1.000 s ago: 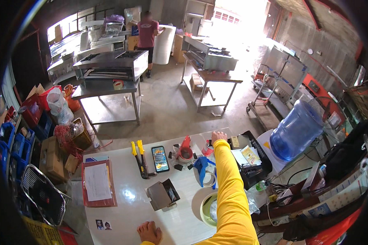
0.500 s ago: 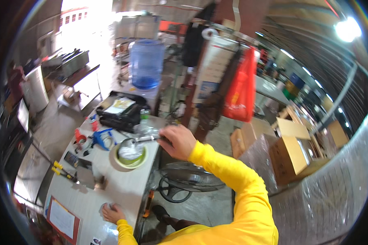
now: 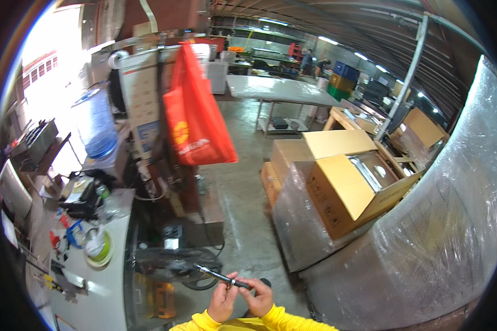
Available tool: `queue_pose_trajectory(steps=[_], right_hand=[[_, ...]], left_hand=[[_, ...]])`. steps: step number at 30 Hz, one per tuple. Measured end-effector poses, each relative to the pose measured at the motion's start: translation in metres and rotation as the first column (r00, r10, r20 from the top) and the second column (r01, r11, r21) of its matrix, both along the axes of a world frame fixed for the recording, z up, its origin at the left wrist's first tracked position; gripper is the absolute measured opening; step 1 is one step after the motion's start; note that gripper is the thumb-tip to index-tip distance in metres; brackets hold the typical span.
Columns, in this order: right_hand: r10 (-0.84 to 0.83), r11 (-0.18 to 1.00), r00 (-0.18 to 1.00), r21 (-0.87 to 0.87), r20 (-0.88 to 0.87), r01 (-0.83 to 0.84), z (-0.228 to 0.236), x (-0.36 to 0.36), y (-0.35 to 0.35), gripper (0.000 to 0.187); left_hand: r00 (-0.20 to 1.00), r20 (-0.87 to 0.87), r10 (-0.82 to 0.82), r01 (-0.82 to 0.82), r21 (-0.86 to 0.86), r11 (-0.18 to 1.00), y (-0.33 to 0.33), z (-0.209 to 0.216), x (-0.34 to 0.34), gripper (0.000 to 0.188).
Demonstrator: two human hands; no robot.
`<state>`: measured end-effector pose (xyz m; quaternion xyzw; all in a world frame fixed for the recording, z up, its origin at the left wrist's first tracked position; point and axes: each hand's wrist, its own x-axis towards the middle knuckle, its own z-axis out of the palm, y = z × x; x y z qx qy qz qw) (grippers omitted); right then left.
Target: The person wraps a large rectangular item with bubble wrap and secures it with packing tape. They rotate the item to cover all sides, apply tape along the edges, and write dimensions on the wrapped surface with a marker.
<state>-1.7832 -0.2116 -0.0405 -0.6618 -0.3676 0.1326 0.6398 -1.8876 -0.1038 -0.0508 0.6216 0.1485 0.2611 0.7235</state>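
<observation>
A slim black pen-like tool with a silvery front part (image 3: pixel 211 273) is held in front of my body, slanting up to the left; its exact kind I cannot make out. The fingers of my left hand (image 3: pixel 222 302) pinch it around its middle. At its rear end, my right hand (image 3: pixel 258 298) is closed on it, thumb and fingers meeting the left ones. Both yellow sleeves come up from the lower edge. Left of the hands is the table (image 3: pixel 107 284), bearing a green bowl (image 3: pixel 98 252) with clear plastic in it.
A dark floor fan (image 3: pixel 174 263) stands between table and hands. To the right, an open carton (image 3: pixel 337 204) rests near plastic-wrapped stacks (image 3: pixel 403 259). A red bag (image 3: pixel 196 116) hangs ahead, right of a blue water bottle (image 3: pixel 95 126). Farther off stands a metal table (image 3: pixel 281 91).
The view has swung right, away from the table. My right hand has drawn back from near the bowl with the tool, and my left hand has left the tabletop to grip it too.
</observation>
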Motion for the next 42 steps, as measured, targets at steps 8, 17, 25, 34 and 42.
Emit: queue_pose_trajectory(steps=[8,17,25,34,42], right_hand=[[-0.342,0.939,0.887,-0.136,-0.310,0.314,-0.069,0.260,-0.030,0.022],[0.047,0.896,0.961,-0.414,-0.272,-0.161,-0.198,0.490,0.196,0.035],[0.500,0.621,0.841,-0.593,-0.205,-0.513,-0.299,0.607,0.472,0.033],[0.544,0.473,0.838,-0.807,-0.048,-0.353,-0.319,0.857,0.600,0.037],[0.383,0.526,0.901,-0.754,-0.202,-0.393,-0.334,1.071,0.619,0.040]], left_hand=[[0.990,-0.067,-0.126,0.116,-0.133,0.984,0.018,-0.022,0.268,0.020],[0.920,-0.364,0.145,-0.209,-0.144,0.967,0.119,-0.070,0.384,0.019],[0.786,-0.143,0.602,-0.339,0.715,0.612,0.262,-0.162,0.470,0.049],[0.725,-0.382,0.573,-0.621,-0.004,0.784,0.463,-0.091,0.635,0.028],[0.818,-0.422,0.390,-0.494,-0.169,0.853,0.639,-0.099,0.863,0.023]])
